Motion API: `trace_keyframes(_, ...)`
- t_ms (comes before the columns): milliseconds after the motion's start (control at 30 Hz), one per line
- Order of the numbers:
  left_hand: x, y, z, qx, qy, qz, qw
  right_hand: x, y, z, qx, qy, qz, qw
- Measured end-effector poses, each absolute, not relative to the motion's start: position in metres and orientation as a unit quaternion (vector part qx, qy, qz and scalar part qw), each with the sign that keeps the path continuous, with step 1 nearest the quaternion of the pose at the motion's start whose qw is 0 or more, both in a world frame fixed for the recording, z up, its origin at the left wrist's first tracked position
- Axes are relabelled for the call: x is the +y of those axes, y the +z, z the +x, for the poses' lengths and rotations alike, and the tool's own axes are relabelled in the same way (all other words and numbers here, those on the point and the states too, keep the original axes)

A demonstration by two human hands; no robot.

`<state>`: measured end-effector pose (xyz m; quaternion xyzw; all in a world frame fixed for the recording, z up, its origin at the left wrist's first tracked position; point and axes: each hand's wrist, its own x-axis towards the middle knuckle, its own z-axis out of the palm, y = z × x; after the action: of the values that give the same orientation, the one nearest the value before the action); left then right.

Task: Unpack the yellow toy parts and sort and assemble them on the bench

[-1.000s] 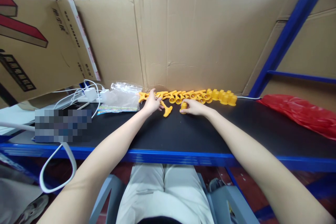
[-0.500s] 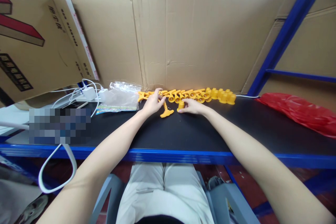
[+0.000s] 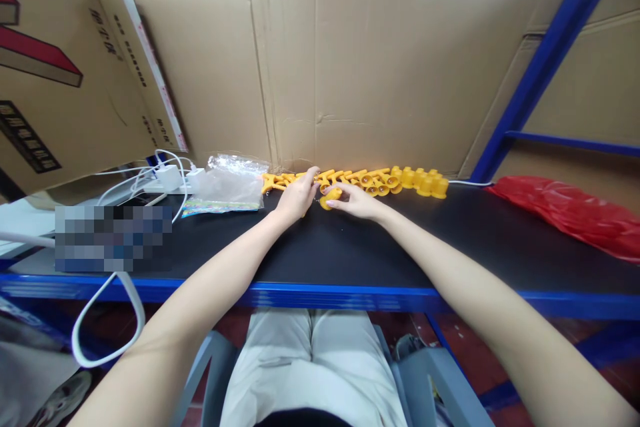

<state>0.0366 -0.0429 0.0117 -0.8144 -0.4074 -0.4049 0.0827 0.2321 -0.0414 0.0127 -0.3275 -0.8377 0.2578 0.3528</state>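
Observation:
My right hand (image 3: pixel 356 201) pinches a small yellow plastic cup (image 3: pixel 330 199), which is tilted, its wide rim toward the lower left. Close beside it, my left hand (image 3: pixel 297 199) is closed around a yellow T-shaped plastic handle, almost wholly hidden by the fingers. The two hands are nearly touching above the black tabletop (image 3: pixel 345 250). Behind them lies a row of yellow handle pieces with bell-shaped cups (image 3: pixel 373 181). Several loose yellow cups (image 3: pixel 425 182) stand bunched at the row's right end.
A clear plastic bag (image 3: pixel 227 183) lies left of the row, near white chargers and cables (image 3: pixel 170 177). A red plastic bag (image 3: pixel 565 213) sits on the right. A cardboard wall (image 3: pixel 380 73) closes off the back, and a blue metal edge (image 3: pixel 345 296) runs along the front.
My right hand has moved left with the yellow cup, tilting it toward my left hand. My left hand has shifted slightly right and turned, so the T-shaped handle is now mostly hidden.

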Motion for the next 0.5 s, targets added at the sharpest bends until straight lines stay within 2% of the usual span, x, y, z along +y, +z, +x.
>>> trace_keyframes(100,-0.043,0.011,0.038,-0.401,-0.406,-0.82,0.037,-0.043,0.009,0.227,-0.849,0.263,-0.324,0.324)
trace_keyframes(200,-0.042,0.01,0.036,-0.39,-0.351,-0.851,0.01,-0.043,0.006,0.228,-0.847,0.243,-0.356,0.311)
trace_keyframes(400,-0.042,0.012,0.032,-0.419,-0.261,-0.869,0.033,-0.043,0.012,0.237,-0.852,0.191,-0.402,0.274)
trace_keyframes(500,-0.047,0.016,0.031,-0.432,-0.227,-0.868,0.088,-0.047,0.018,0.24,-0.857,0.132,-0.438,0.237)
